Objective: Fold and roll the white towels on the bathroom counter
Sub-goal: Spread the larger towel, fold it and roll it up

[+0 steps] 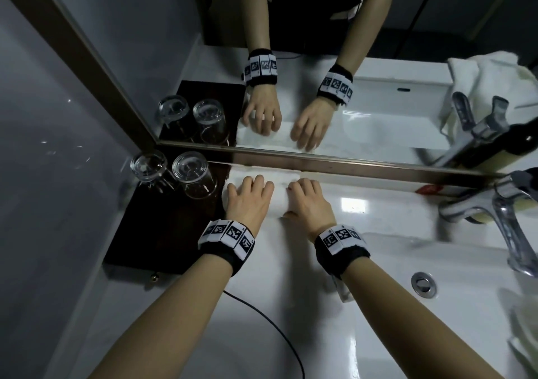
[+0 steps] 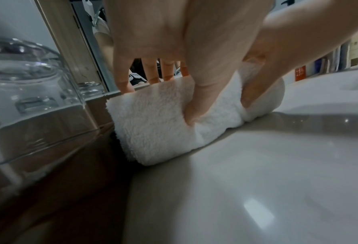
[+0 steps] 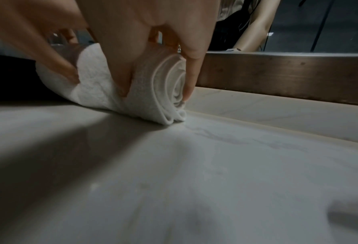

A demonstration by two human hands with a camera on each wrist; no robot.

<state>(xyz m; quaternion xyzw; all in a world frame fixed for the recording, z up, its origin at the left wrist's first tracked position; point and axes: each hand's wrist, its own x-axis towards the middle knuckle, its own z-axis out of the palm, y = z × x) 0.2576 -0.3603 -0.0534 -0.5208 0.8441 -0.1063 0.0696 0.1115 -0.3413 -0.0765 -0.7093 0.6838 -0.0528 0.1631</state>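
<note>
A rolled white towel (image 1: 280, 196) lies on the white counter (image 1: 291, 291), close along the mirror frame. My left hand (image 1: 249, 193) grips its left part, fingers over the top and thumb pressed into the front (image 2: 191, 113). My right hand (image 1: 305, 196) holds the right end of the towel (image 3: 152, 92), where the spiral of layers shows, with thumb in front and a finger (image 3: 191, 79) behind. In the left wrist view the towel (image 2: 152, 118) looks thick and fluffy. Another crumpled white towel (image 1: 525, 332) lies at the far right edge.
Two upturned glasses (image 1: 148, 167) (image 1: 193, 172) stand on a dark tray (image 1: 163, 233) just left of the towel. The mirror frame (image 1: 364, 166) runs right behind it. A chrome faucet (image 1: 500, 212) and the sink drain (image 1: 424, 284) are at the right. A black cable (image 1: 276, 329) crosses the counter front.
</note>
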